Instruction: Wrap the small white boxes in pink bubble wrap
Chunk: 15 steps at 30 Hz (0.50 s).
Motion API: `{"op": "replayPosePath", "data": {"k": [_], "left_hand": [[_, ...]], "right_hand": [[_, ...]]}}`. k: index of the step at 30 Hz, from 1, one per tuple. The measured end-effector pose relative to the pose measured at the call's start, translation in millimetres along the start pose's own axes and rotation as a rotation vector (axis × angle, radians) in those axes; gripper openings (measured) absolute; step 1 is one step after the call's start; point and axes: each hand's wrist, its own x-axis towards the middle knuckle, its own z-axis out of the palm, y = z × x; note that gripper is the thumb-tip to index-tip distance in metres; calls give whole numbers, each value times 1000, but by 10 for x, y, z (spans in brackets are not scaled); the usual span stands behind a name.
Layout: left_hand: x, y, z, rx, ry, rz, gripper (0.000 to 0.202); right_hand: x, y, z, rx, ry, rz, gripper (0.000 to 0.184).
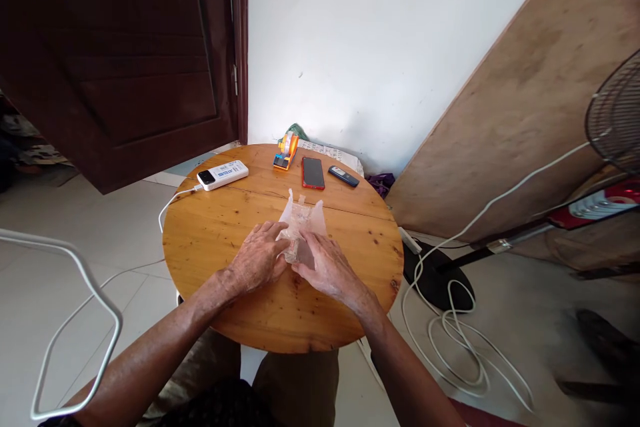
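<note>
A small bundle in translucent whitish plastic wrapping lies on the round wooden table in front of me. The wrapping's loose far end spreads into two raised corners, and its middle looks crinkled and taped. What is inside cannot be made out. My left hand grips the bundle's left side with bent fingers. From the right, my right hand holds it too, thumb at the near edge and fingers over the wrapping. Parts of the bundle are hidden under the fingers.
On the wooden table are a white power bank with a cable, an orange tape dispenser, a red-edged smartphone and a dark keypad phone. A standing fan and coiled white cable are at right.
</note>
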Motion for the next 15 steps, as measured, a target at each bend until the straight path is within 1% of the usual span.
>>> {"op": "replayPosePath", "data": {"k": [3,6,10,15], "left_hand": [[-11,-63,42,-26,5,79,30],[-18,-99,67,-20,24,123,33],[-18,-118,72,-31,45,174,33],[-21,-150,82,-63,49,208,33]], "right_hand": [[-66,34,-26,-28,-6,50,55],[-118,61,-50,-24,46,90,50],[-148,107,-13,36,171,113,33],[-205,189,80,110,364,201,27]]}}
